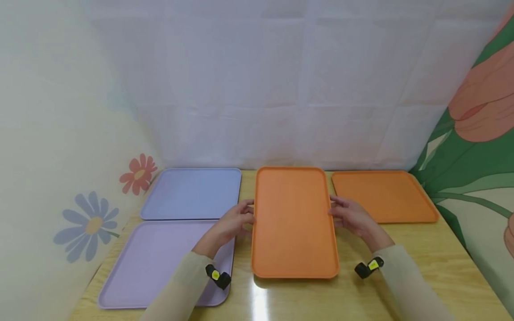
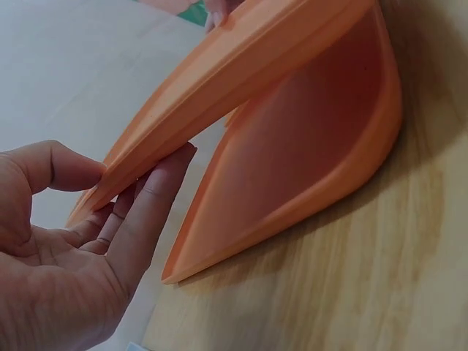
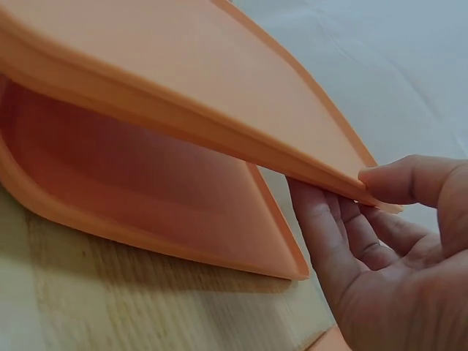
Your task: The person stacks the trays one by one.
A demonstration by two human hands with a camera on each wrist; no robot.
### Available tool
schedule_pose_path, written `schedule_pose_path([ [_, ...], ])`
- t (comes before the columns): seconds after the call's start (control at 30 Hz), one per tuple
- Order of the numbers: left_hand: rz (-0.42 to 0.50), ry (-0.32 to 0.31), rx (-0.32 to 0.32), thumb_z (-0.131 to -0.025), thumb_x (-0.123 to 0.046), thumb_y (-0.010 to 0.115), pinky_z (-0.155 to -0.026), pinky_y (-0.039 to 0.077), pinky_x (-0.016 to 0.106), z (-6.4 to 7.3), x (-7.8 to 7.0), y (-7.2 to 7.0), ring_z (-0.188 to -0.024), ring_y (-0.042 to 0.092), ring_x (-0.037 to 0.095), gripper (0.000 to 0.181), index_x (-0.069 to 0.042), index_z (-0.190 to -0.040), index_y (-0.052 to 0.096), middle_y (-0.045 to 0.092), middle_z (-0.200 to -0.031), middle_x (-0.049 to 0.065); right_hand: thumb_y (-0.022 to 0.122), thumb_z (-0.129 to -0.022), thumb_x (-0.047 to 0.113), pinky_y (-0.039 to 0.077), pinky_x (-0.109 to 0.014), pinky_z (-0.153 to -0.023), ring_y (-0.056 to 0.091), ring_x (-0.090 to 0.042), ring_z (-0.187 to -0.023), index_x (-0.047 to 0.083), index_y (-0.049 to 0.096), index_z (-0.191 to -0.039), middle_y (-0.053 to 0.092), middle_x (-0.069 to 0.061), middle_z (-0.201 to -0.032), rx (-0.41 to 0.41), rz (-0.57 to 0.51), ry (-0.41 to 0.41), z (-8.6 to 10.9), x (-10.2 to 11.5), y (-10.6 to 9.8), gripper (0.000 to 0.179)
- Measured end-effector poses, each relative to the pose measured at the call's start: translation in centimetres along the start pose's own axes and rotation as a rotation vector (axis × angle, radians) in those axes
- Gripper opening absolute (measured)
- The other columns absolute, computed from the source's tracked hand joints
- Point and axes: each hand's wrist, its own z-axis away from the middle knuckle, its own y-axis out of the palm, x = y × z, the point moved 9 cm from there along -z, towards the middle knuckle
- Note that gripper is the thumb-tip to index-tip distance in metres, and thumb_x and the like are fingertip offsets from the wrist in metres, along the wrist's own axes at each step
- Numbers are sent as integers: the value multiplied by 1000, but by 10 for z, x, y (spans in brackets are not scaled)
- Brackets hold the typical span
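Observation:
An orange tray [image 1: 295, 223] is held level-lengthwise between my two hands at the middle of the table. My left hand [image 1: 234, 223] pinches its left rim, thumb on top and fingers underneath. On the opposite rim my right hand [image 1: 353, 218] grips it the same way. Below the held tray, a second orange tray [image 2: 292, 161] lies on the wood, with a gap between the two in both wrist views. The held tray [image 3: 183, 66] hides this lower tray [image 3: 146, 183] in the head view.
At the back right lies another orange tray [image 1: 385, 196]. A blue tray [image 1: 192, 194] is at the back left, and a purple tray [image 1: 156, 263] sits in front of it, partly under my left forearm. A white cloth [image 1: 281, 89] hangs behind the wooden table [image 1: 417, 258].

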Motion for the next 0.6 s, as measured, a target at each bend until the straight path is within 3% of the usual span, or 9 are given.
schedule_pose_path([
  [0.6, -15, -25, -35, -94, -3, 52, -70, 60, 38, -22, -1, -4, -106, 57, 27, 68, -2, -156, 26, 48, -135, 24, 49, -100, -1, 61, -30, -75, 67, -8, -87, -6, 17, -158, 60, 0, -103, -82, 82, 31, -20, 2, -12, 67],
])
